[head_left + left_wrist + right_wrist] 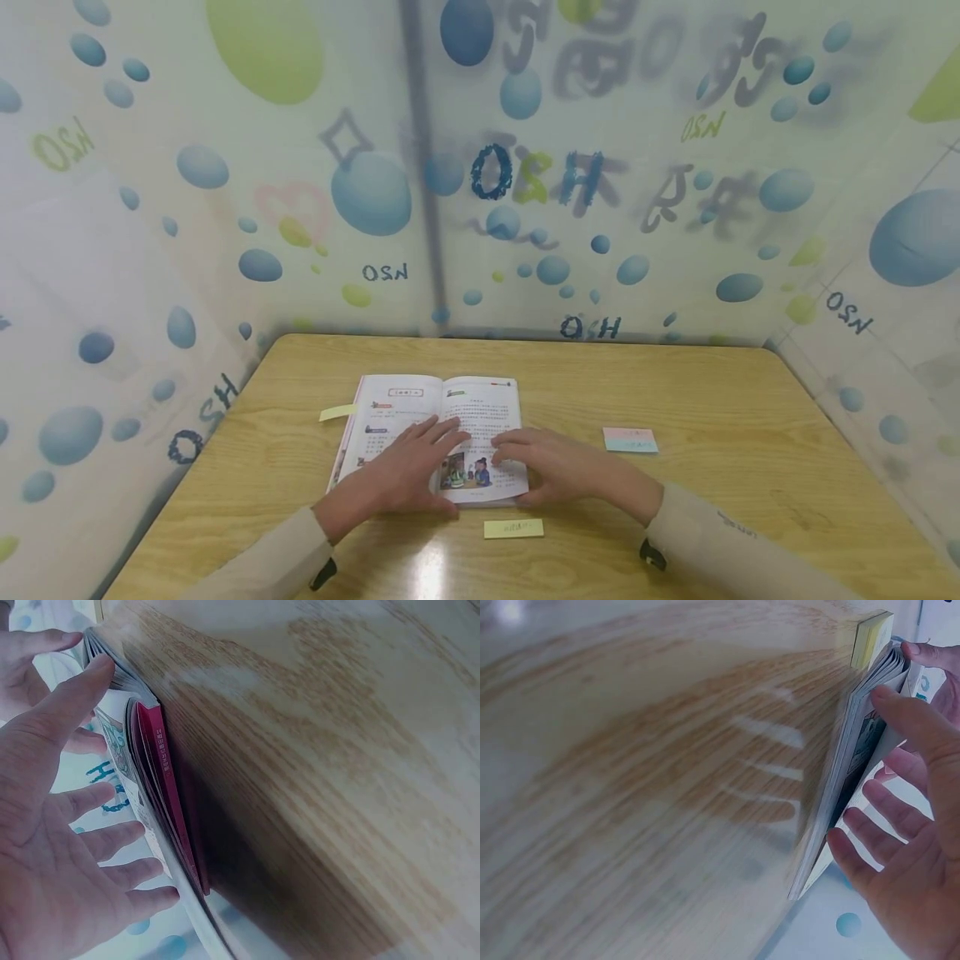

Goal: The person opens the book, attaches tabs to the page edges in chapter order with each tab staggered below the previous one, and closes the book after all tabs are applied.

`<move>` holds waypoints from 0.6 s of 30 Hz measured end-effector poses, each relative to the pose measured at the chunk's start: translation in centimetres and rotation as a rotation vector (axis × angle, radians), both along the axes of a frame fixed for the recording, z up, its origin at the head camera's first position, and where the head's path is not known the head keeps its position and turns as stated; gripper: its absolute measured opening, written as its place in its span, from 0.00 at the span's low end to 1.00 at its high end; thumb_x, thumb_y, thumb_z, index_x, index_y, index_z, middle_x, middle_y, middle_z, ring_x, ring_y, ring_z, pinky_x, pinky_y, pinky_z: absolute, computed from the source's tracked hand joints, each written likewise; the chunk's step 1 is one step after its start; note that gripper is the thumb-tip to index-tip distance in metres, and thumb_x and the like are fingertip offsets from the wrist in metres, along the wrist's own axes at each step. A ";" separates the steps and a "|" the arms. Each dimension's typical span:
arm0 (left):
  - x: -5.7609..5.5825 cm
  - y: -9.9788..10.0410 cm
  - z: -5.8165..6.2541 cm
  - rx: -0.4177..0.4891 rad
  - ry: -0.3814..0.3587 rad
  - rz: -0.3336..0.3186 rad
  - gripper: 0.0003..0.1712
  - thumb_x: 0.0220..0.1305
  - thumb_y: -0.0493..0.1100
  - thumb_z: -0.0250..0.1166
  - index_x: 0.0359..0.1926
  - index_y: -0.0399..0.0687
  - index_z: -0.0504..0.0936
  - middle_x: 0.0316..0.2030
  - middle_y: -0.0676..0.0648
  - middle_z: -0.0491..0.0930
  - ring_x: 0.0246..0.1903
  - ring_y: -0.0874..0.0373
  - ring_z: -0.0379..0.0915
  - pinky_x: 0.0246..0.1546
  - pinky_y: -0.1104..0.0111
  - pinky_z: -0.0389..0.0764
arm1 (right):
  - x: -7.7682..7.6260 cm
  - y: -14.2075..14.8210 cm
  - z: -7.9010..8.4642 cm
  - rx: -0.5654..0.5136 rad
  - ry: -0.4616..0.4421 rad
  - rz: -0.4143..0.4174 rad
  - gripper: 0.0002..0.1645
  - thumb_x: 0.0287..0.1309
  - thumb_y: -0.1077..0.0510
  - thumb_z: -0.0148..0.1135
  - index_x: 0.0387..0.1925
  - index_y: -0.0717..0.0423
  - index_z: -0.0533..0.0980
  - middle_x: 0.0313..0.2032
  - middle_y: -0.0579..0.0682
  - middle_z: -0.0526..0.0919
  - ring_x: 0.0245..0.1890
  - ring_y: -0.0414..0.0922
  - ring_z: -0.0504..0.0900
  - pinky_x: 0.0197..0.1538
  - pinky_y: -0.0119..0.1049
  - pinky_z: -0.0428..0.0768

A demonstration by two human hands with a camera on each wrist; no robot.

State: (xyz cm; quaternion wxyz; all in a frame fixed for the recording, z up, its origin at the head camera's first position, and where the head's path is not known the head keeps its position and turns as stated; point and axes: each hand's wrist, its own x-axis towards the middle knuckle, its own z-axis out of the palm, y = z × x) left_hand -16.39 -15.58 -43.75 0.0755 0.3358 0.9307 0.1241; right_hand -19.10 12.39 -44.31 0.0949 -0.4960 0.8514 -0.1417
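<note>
An open book (480, 410) with printed text and a small colour picture lies on the wooden table. My left hand (408, 473) reaches over the left page and the middle fold, its fingers spread and loosely bent. Over the right page's outer edge is my right hand (558, 467), fingers spread, fingertips close over the text. In the left wrist view the book's red spine (161, 754) shows, with the left thumb by the near end of the pages. The right wrist view shows the right thumb at the near corner of the stacked pages.
A yellow sticky note pad (513, 528) lies just in front of the book. To the right are pink and blue sticky notes (630, 440). A yellow tab (337, 412) sticks out from the book's left edge. Patterned curtains (495, 275) surround the table (720, 408).
</note>
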 end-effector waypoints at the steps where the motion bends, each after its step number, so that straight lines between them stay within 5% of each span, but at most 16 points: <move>1: 0.0 0.0 0.0 0.001 0.001 -0.001 0.56 0.50 0.66 0.77 0.73 0.47 0.65 0.74 0.37 0.59 0.70 0.31 0.54 0.68 0.40 0.58 | 0.0 0.0 0.0 -0.002 -0.001 0.002 0.32 0.56 0.48 0.76 0.60 0.49 0.75 0.69 0.52 0.70 0.69 0.49 0.68 0.70 0.44 0.65; 18: 0.5 0.1 0.4 -0.027 -0.071 0.027 0.50 0.56 0.66 0.73 0.73 0.49 0.68 0.75 0.38 0.57 0.72 0.33 0.51 0.69 0.39 0.54 | 0.1 1.1 -0.2 0.027 -0.042 -0.058 0.37 0.57 0.40 0.73 0.64 0.49 0.74 0.71 0.51 0.68 0.70 0.49 0.66 0.70 0.46 0.64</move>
